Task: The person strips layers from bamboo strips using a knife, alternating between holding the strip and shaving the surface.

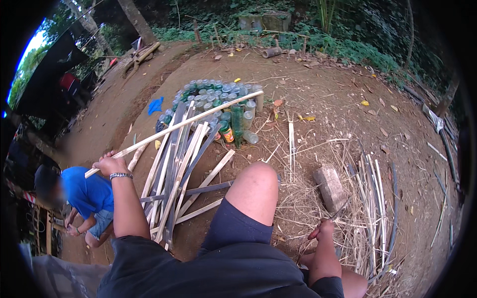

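My left hand [110,164], raised at the left, is closed around one end of a long pale bamboo strip [185,125]. The strip slants up and to the right, its far end over the group of bottles. Low on the right, my right hand [325,229] grips a knife [341,212] by its reddish-brown handle. Its blade points up and to the right, close to the lower end of a wooden block [330,186] on the ground. Below the held strip lies a loose pile of bamboo strips [174,171], some pale and some dark.
Many upturned glass bottles [218,99] stand packed together ahead. Thin split strips [376,203] and shavings [303,198] litter the ground at right. A person in a blue shirt [89,191] crouches at left. A blue scrap [155,106] lies beside the bottles. Greenery borders the far side.
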Motion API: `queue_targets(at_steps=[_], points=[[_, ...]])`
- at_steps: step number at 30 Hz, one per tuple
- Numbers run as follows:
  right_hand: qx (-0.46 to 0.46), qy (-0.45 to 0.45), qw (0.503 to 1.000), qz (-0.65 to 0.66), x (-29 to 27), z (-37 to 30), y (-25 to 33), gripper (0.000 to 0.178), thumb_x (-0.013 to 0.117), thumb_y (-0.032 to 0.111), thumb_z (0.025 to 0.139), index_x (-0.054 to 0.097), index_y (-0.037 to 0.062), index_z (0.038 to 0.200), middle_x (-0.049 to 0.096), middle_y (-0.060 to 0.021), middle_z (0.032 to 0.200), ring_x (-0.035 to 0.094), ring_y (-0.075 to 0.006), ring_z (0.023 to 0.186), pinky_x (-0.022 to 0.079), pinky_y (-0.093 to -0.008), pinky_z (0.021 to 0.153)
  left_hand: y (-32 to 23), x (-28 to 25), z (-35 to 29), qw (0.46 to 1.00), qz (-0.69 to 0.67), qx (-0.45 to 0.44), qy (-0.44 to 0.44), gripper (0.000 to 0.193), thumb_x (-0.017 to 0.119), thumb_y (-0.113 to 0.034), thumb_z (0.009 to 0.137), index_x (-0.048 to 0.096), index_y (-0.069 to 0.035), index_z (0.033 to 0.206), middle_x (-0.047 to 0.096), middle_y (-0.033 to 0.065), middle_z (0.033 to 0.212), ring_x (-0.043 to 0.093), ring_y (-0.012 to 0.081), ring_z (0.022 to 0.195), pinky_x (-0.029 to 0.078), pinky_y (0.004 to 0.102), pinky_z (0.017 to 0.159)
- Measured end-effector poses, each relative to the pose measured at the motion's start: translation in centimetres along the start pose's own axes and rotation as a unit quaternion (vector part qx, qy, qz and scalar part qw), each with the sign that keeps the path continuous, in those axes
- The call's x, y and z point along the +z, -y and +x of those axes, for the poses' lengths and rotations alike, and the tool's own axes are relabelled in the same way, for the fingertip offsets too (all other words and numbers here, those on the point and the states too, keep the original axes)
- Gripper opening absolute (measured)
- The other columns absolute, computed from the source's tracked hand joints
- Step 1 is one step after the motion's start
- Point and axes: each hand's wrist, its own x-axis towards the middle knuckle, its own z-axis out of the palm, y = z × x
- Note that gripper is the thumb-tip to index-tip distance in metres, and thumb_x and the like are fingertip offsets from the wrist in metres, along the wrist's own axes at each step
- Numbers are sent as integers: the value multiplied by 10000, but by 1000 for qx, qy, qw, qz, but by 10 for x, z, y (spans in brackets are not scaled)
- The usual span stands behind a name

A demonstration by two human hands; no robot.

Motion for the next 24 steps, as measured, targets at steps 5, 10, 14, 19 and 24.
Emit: queue_targets(at_steps=[5, 10, 14, 19, 24], points=[[-23, 15, 993, -112, -31, 28, -17, 333, 377, 275, 996, 534, -19, 976, 486, -89, 642, 460, -193, 494, 385, -332, 418, -2, -112, 66, 975, 20, -15, -221, 597, 237, -583, 983, 406, -24, 859, 471, 75, 660, 443, 181, 531, 394, 276, 443], [-15, 22, 988, -153, -26, 12, -21, 391, 333, 323, 998, 537, -8, 960, 487, -90, 624, 463, -216, 479, 389, -349, 407, -12, -216, 128, 954, -13, -12, -300, 644, 249, -567, 992, 489, 20, 1105, 564, 111, 824, 563, 220, 685, 492, 315, 609], [-34, -7, 984, -174, -24, 8, -18, 449, 308, 357, 1003, 536, -28, 972, 481, -96, 606, 464, -230, 468, 403, -364, 396, 2, -266, 136, 938, 128, -128, -294, 633, 296, -556, 976, 468, -30, 1284, 576, 173, 1152, 593, 309, 1009, 502, 485, 785], [-55, 47, 976, -208, -37, 17, -18, 469, 307, 383, 1004, 537, -25, 1017, 485, -98, 613, 481, -233, 467, 408, -358, 382, 43, -294, 149, 888, 311, -298, -159, 627, 416, -513, 933, 334, -168, 1450, 296, 97, 1513, 363, 394, 1316, 168, 759, 992], [-117, 42, 973, -197, -41, 9, 42, 365, 354, 351, 985, 498, 25, 909, 447, -67, 571, 445, -207, 409, 395, -360, 358, 158, -219, 44, 792, 493, -343, 108, 480, 574, -384, 923, 495, -33, 1243, 525, 97, 1299, 504, 300, 1146, 357, 586, 990]])
